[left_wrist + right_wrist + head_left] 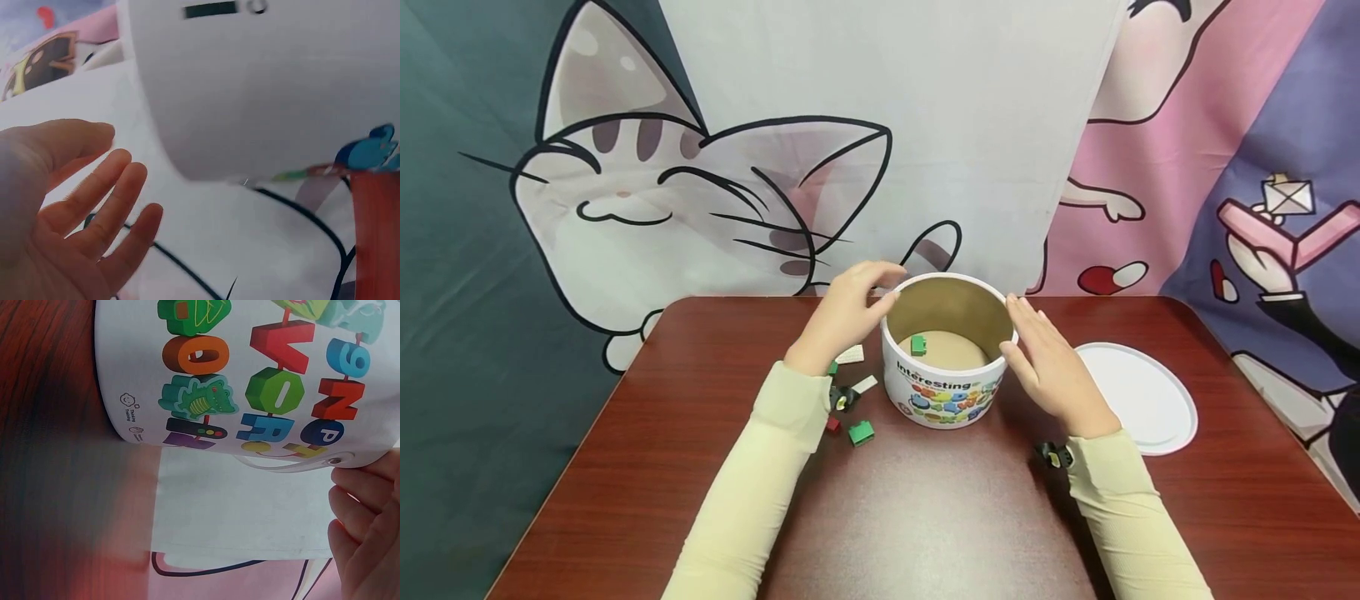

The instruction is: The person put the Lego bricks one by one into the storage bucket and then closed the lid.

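A round white bucket [943, 408] with colourful letter prints and the word "Interesting" stands upright near the table's back edge, its top uncovered. One green toy brick [918, 345] lies inside on the bottom. My left hand [848, 315] hovers at the bucket's left rim, fingers loosely bent; in the left wrist view a gap shows between those fingertips and the white wall. On the other side, my right hand [1051, 367] has its fingers extended along the rim. The right wrist view places these fingertips right by the handle's rivet [335, 460].
Left of the bucket lie several loose bricks: a green one [861, 433], white ones [850, 355] and a red one [832, 425] partly behind the left wrist. A round white lid [1138, 400] rests on the table [955, 517] at the right. Cartoon-printed cloth [985, 108] hangs behind.
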`<state>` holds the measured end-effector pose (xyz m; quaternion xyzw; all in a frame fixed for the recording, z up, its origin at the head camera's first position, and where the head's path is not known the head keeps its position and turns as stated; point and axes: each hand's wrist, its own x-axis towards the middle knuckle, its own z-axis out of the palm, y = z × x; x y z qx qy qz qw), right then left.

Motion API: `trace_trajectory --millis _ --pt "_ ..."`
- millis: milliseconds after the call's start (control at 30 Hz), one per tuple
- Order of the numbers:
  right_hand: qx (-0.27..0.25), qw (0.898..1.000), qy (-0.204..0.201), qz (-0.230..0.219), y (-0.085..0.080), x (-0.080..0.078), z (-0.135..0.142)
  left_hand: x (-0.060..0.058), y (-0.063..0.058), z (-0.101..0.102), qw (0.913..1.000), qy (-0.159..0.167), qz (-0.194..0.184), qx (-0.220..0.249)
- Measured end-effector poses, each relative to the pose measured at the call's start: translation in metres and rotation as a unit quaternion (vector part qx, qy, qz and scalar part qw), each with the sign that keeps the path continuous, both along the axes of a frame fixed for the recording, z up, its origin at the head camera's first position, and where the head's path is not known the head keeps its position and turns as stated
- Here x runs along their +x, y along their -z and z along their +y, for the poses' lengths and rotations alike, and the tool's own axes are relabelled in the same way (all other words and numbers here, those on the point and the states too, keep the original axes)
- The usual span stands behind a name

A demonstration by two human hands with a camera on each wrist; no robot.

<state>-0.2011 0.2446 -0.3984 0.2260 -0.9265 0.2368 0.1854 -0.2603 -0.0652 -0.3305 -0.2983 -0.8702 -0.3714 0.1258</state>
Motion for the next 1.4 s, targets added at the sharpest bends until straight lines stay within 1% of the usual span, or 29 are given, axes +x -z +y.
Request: trace_trajectory --millis 67,133,233,367,433,533,600,700,833,967,1067,1167,1400 --pt "0.0 1.0 0.0 0.001 0.0 0.0 0.0 0.003 0.002 -0.009 0.9998 -0.008 0.005 0.02" --pt "0.001 1.0 -0.001 0.001 0.001 0.0 0.0 0.004 0.005 -0.017 0.9991 -0.016 0.001 0.04" --pt "-0.001 1.0 -0.001 0.002 0.0 0.0 0.001 0.002 0.014 -0.028 0.9981 -0.036 -0.01 0.049" --pt "-0.003 1.0 0.0 0.001 0.0 0.0 0.001 -0.007 0.031 -0.043 0.996 -0.079 -0.035 0.022" --pt "-0.003 1.0 0.001 -0.003 0.001 0.0 0.001 -0.011 0.04 -0.05 0.9936 -0.096 -0.059 0.003" --pt "-0.003 1.0 0.002 -0.006 0.001 0.001 0.001 -0.017 0.051 -0.059 0.988 -0.112 -0.104 -0.017" --pt "-0.003 1.0 0.002 -0.004 0.002 0.001 0.001 -0.021 0.057 -0.063 0.9842 -0.117 -0.13 -0.028" --pt "-0.004 1.0 0.003 -0.002 0.002 0.001 0.001 -0.029 0.064 -0.069 0.9794 -0.121 -0.154 -0.052" --pt "-0.006 1.0 0.004 -0.004 0.001 0.001 0.001 -0.039 0.074 -0.076 0.9723 -0.128 -0.165 -0.106" --pt "-0.005 1.0 0.001 -0.004 0.001 0.002 0.0 -0.044 0.081 -0.082 0.9628 -0.136 -0.18 -0.149" --pt "-0.006 1.0 -0.001 -0.003 0.002 0.001 0.0 -0.045 0.085 -0.085 0.9583 -0.133 -0.192 -0.165" --pt "-0.006 1.0 -0.001 -0.003 0.002 0.001 0.0 -0.046 0.088 -0.087 0.9569 -0.126 -0.196 -0.174" --pt "-0.007 1.0 -0.001 0.0 0.004 0.0 0.003 -0.051 0.091 -0.086 0.9518 -0.133 -0.2 -0.191"
